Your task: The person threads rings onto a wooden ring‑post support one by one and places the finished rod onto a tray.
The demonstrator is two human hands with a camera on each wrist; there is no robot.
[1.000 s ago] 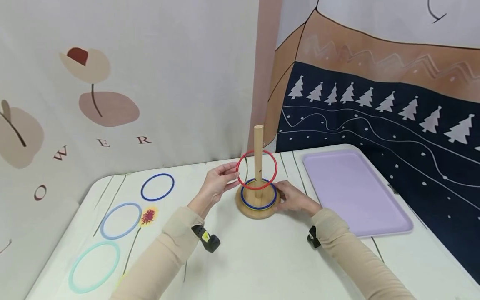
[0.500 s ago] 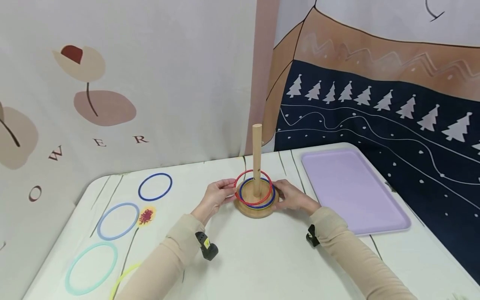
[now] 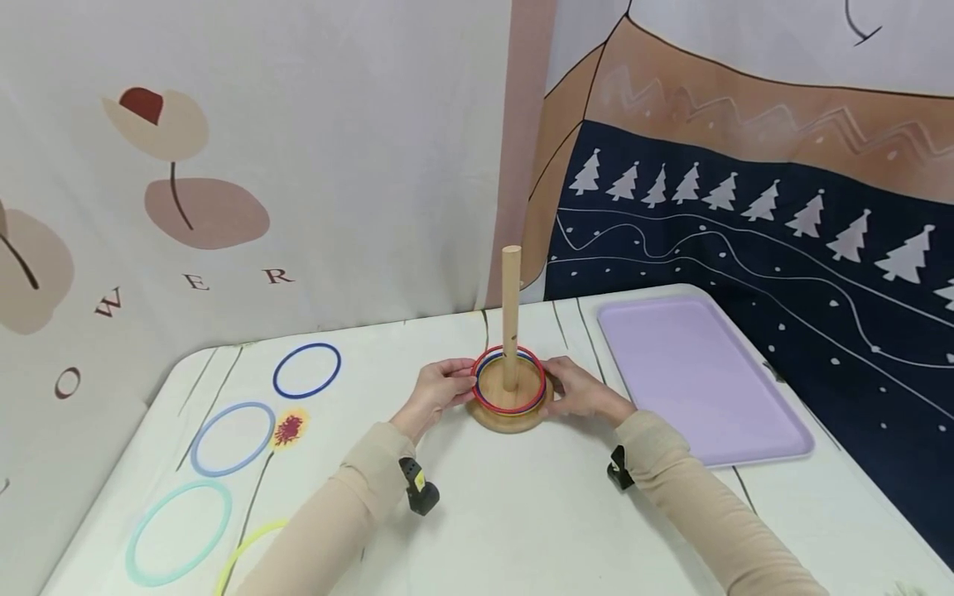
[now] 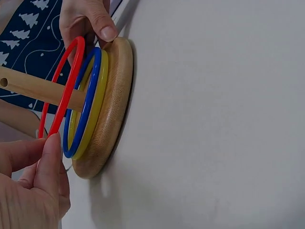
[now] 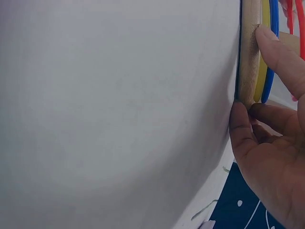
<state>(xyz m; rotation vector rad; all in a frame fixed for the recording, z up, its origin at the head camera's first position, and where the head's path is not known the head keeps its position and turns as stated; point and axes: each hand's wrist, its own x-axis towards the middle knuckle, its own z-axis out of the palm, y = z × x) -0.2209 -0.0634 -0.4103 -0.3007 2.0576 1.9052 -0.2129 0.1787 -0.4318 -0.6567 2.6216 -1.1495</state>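
A wooden ring-toss stand, with an upright peg [image 3: 510, 306] on a round base [image 3: 510, 424], stands mid-table. My left hand [image 3: 438, 391] pinches a red ring [image 4: 75, 81] between thumb and fingers at its left side. The ring encircles the peg and hangs just above the rings below it. Under it a blue ring [image 4: 90, 109] and a yellow ring [image 4: 98, 105] lie stacked around the peg on the base. My right hand [image 3: 581, 391] grips the base's right edge, thumb on top and fingers at the side, as the right wrist view shows.
On the left of the table lie a dark blue ring [image 3: 307, 396], a light blue ring [image 3: 231, 473], a turquoise ring [image 3: 179, 577] and a yellow-green ring [image 3: 242, 546], partly behind the left sleeve. A purple tray [image 3: 693, 372] lies at the right. Printed curtains rise behind.
My left hand has brought the red ring down over the peg, from around its middle to just above the blue ring. The right hand stays at the base.
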